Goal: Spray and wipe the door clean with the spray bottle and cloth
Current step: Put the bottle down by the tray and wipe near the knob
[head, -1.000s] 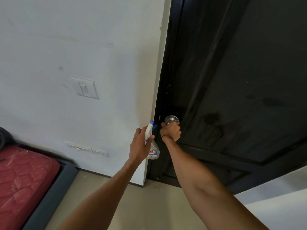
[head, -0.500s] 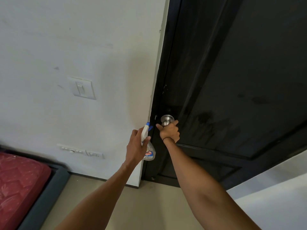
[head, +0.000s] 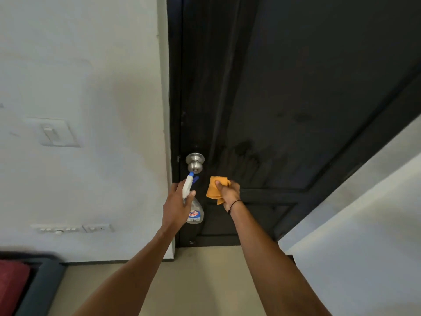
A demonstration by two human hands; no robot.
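**Both hands raised at the door knob**

White wall (head: 91, 65) fills your left side, with a light switch (head: 53, 133) on it and a strip of sockets (head: 73, 228) lower down. Beside it stands the black door (head: 296, 87), its panel marked with darker damp-looking streaks to the right of the steel knob (head: 195, 162).

Your left hand (head: 176, 207) is curled round the neck of the spray bottle (head: 192, 201); its blue nozzle sits just below the knob, pointing toward it, and the clear labelled body hangs beneath your fingers. Your right hand (head: 229, 193) grips the folded orange cloth (head: 216, 187), thumb pressed across it, just right of the bottle and close to the door; whether the cloth touches the door you cannot tell. A thin dark band circles your right wrist.

Beige floor (head: 205, 281) lies below, with a red mattress (head: 11, 283) in a dark frame at your lower left.
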